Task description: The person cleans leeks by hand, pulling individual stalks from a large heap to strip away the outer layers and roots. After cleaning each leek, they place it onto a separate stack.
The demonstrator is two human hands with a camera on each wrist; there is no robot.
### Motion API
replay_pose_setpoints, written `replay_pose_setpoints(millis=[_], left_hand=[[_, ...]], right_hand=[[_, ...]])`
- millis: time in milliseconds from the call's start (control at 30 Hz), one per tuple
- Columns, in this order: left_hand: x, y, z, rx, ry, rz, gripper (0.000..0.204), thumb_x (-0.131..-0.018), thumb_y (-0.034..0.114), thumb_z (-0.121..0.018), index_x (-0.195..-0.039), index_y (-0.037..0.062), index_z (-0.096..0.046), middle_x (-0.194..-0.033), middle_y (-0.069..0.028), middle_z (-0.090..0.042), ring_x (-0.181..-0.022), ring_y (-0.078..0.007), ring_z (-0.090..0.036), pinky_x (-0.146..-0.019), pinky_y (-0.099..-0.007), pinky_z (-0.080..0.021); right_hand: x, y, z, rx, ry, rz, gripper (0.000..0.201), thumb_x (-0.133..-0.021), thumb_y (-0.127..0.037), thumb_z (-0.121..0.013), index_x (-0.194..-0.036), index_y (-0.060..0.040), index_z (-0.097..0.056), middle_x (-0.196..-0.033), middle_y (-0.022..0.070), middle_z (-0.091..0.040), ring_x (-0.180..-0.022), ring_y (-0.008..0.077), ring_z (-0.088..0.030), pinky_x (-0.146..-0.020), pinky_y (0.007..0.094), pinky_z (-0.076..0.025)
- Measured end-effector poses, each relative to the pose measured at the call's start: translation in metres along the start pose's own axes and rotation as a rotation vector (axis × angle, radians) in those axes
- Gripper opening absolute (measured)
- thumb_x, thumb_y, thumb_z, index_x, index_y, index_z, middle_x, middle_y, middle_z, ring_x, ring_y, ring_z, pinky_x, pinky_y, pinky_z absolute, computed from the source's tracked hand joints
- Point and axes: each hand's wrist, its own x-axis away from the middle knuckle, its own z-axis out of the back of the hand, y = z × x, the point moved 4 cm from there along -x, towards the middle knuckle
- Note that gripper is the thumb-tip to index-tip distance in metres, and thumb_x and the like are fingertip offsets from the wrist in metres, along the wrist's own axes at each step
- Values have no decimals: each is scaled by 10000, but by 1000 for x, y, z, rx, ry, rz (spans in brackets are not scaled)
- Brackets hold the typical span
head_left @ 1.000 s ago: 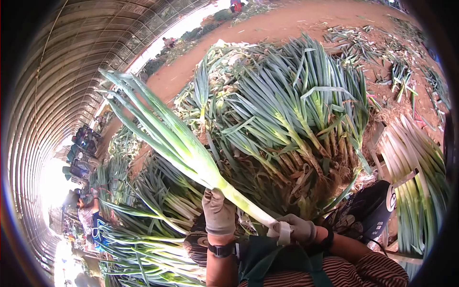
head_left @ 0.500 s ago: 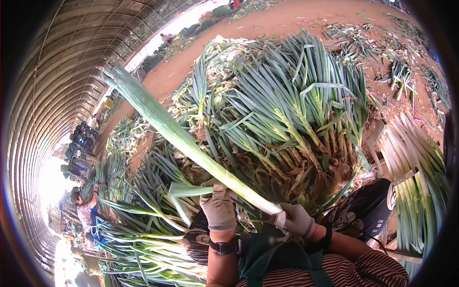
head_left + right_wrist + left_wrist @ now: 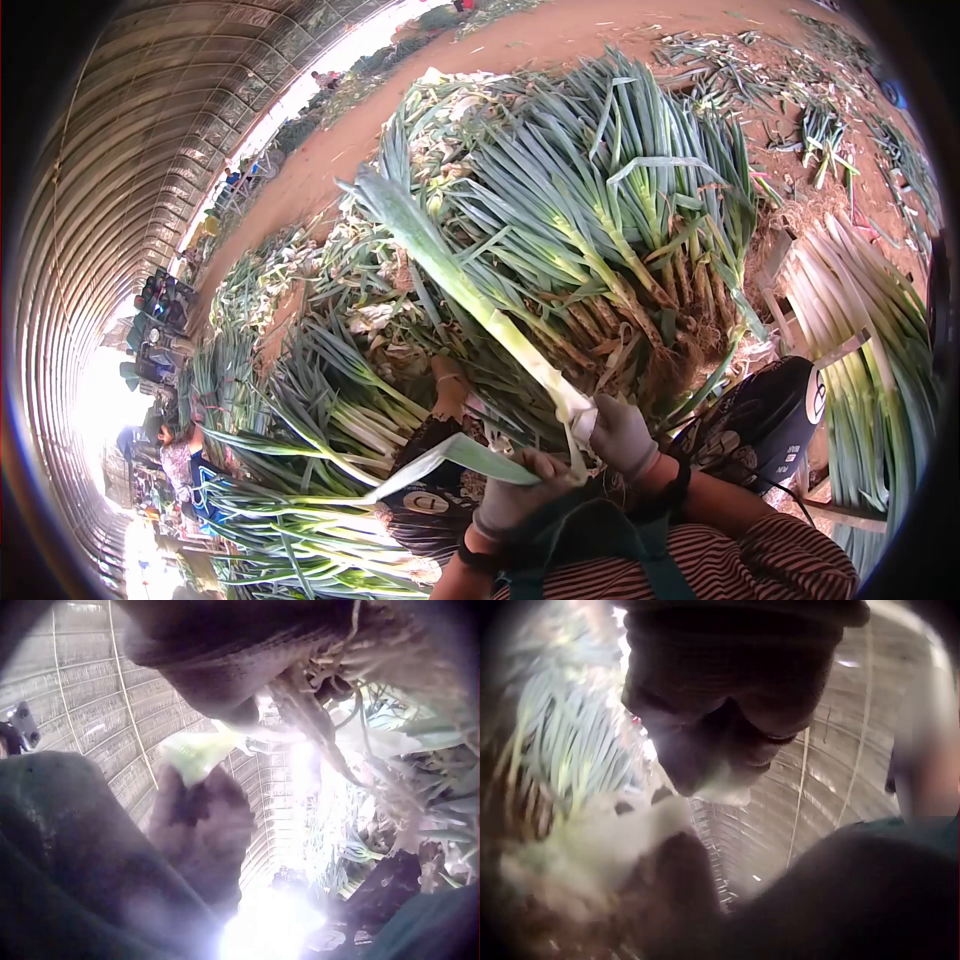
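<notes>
A long leek (image 3: 470, 295) slants up and to the left in the head view, its pale base held by my right hand (image 3: 622, 438). Lower and nearer my body, my left hand (image 3: 515, 500) pinches a peeled outer layer, whose green leaf (image 3: 455, 458) folds out to the left. That layer reaches back to the leek's base beside my right fingers. In the left wrist view, my left hand (image 3: 735, 690) is dark, with a pale piece at its fingers. Stringy roots (image 3: 356, 712) hang by my right hand (image 3: 232, 660) in the right wrist view.
Untrimmed leeks (image 3: 590, 200) are heaped ahead, with more leeks (image 3: 300, 520) at the lower left. Cleaned leeks (image 3: 860, 380) lie in a rack at the right. Leafy scraps (image 3: 440, 110) lie behind the heap; a person (image 3: 180, 455) is at the far left.
My left hand has moved from beside the stalk down toward my body, drawing the peeled layer along. The leek has swung somewhat more upright, while my right hand keeps hold of its base.
</notes>
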Motion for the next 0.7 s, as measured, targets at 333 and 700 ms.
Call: replay_pose_setpoints(millis=[333,700], left_hand=[[14,36,67,-173,437,154,362,-952,338,-579,-1047,-4,-650,-860,-103,-692,-575,-134,-614,-566,-230,-503],[-60,83,37,243,737,-345,102,-900,91,-637,-818,36,-611,-723,-63,-625,-585,-159,-579,-491,-264,-459]], right_hand=[[-1,-18,20,175,35,271,199,-744,-115,-605,-916,-26,-560,-695,134,-590,-628,342,-614,-560,411,-479],[8,-9,5,264,248,283,317,-639,-97,-744,-866,-48,-528,-799,109,-544,-723,322,-587,-580,419,-461]])
